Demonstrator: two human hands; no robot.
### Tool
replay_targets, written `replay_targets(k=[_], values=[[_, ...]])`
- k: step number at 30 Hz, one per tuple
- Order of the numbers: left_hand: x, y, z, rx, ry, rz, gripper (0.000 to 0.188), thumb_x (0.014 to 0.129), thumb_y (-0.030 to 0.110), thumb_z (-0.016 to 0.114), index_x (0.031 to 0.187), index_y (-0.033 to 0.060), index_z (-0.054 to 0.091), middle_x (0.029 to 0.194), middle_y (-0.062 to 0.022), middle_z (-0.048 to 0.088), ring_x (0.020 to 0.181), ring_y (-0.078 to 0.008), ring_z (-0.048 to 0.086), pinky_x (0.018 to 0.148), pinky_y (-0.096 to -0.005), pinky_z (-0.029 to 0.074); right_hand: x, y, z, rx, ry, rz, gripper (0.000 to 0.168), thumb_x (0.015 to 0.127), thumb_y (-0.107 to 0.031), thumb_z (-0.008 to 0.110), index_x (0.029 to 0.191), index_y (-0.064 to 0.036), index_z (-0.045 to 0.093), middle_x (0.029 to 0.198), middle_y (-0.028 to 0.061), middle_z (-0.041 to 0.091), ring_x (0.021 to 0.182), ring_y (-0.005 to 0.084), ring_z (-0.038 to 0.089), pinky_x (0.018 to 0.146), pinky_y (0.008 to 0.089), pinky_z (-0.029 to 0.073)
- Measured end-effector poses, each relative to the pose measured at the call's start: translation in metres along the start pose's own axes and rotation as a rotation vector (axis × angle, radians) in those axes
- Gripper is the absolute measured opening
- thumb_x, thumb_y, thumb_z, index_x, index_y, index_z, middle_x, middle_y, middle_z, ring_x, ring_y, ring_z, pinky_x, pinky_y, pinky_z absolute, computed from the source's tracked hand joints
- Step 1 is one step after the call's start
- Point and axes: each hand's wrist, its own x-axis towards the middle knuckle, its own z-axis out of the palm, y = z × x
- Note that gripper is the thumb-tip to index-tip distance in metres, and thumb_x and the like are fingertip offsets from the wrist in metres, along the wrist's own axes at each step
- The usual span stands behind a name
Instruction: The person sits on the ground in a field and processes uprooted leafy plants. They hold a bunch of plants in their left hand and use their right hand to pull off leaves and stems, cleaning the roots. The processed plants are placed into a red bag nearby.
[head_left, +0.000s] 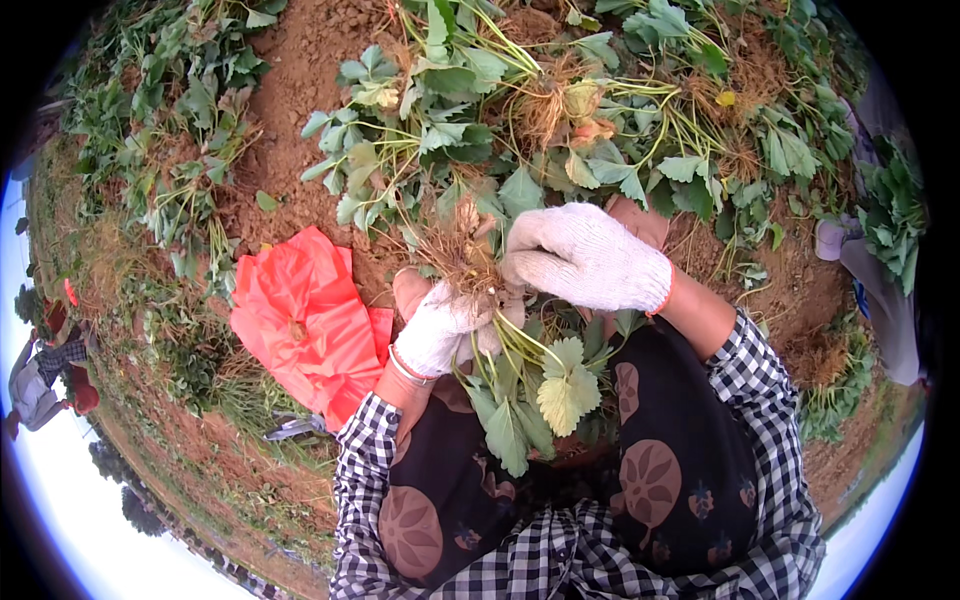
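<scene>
In a white knit glove, my left hand (448, 324) grips a small bundle of strawberry plants (517, 367) by the crowns. Their brown roots (459, 251) point away from me, and the leaves hang down between my knees. My right hand (581, 256), gloved alike, has its fingers curled against the right side of the same crowns and roots. Its fingertips are partly hidden there. Left of my left hand, a crumpled red plastic bag (304, 322) lies on the soil.
Loose strawberry plants with bare roots (551, 112) are heaped ahead of me. Another leafy row (180, 127) runs at the left, past a strip of bare soil (296, 97). A person (881, 292) is at the right edge, and more people (45, 375) are far left.
</scene>
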Motion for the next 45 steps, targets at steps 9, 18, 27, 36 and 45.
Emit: replay_targets(k=[9,18,27,36,45], values=[[0.005,0.016,0.051,0.374,0.261,0.051,0.043,0.087,0.011,0.062,0.126,-0.0007,0.047,0.101,-0.0089,0.064,0.077,-0.0135,0.064,0.064,-0.0217,0.051,-0.009,-0.005,0.021,-0.188,0.002,0.100,0.071,0.075,-0.049,0.070,0.123,0.000,0.053,0.104,0.0202,0.061,0.097,0.0361,0.061,0.082,0.0389,0.050],[0.001,0.027,0.051,0.513,0.153,-0.093,0.053,0.086,0.016,0.065,0.130,-0.0003,0.042,0.095,-0.0074,0.063,0.069,-0.0110,0.060,0.058,-0.0216,0.049,-0.007,0.021,0.021,-0.255,0.086,-0.192,0.019,0.084,-0.025,0.058,0.090,-0.006,0.058,0.079,0.0160,0.057,0.077,0.0380,0.059,0.068,0.0464,0.047],[-0.013,0.027,0.036,0.280,0.095,-0.054,0.072,0.078,0.021,0.074,0.134,-0.0033,0.037,0.078,-0.0101,0.057,0.063,-0.0190,0.056,0.052,-0.0281,0.045,-0.026,0.017,-0.025,-0.450,0.237,-0.047,0.030,0.083,-0.028,0.062,0.103,-0.005,0.058,0.084,0.0144,0.058,0.081,0.0334,0.061,0.071,0.0413,0.049],[-0.015,0.029,0.028,0.419,0.064,-0.164,0.048,0.081,0.021,0.068,0.120,-0.0027,0.050,0.090,-0.0117,0.063,0.068,-0.0151,0.060,0.056,-0.0248,0.047,0.001,-0.004,0.009,0.494,-0.123,0.400,0.052,0.087,-0.051,0.056,0.106,-0.004,0.064,0.078,0.0015,0.061,0.063,0.0060,0.054,0.052,0.0234,0.046],[-0.006,0.025,0.045,0.431,0.094,-0.227,0.055,0.079,0.015,0.067,0.127,-0.0017,0.046,0.091,-0.0134,0.061,0.073,-0.0184,0.059,0.058,-0.0256,0.046,0.008,0.008,0.030,0.379,0.206,0.257,0.029,0.092,-0.030,0.053,0.087,-0.001,0.058,0.067,0.0111,0.056,0.059,0.0219,0.057,0.056,0.0362,0.045]])
